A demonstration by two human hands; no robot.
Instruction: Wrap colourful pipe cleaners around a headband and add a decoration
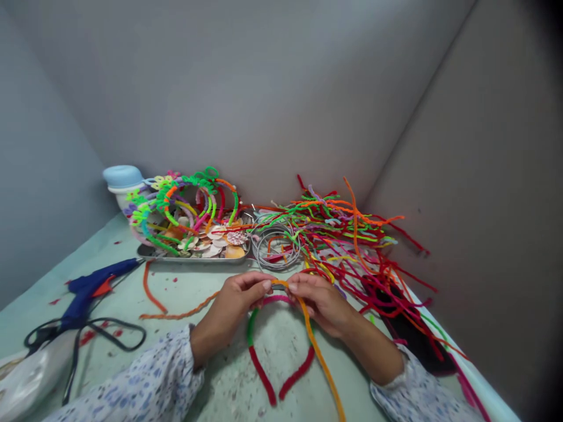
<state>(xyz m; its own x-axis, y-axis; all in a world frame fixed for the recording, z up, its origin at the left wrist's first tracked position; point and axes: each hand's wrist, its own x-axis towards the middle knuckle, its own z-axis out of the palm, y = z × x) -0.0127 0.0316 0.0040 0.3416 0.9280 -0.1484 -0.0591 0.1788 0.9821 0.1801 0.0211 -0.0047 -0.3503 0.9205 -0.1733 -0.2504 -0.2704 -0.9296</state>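
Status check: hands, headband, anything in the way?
Left hand and right hand: pinch grip, orange pipe cleaner. Headband: red, green, pink; ends toward camera. Wire coil close beyond hands, seemingly not blocking.

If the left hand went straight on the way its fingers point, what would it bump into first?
Most likely the right hand, just across a short gap bridged by the orange fuzzy stem; from this single view, their exact depths are hard to judge.

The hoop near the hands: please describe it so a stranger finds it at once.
On the pale green table, find the left hand and right hand. Between them starts the hoop, its red ends toward the picture's bottom. Unlike the hoops at the metal tray, it lies apart, running pink, green, red.
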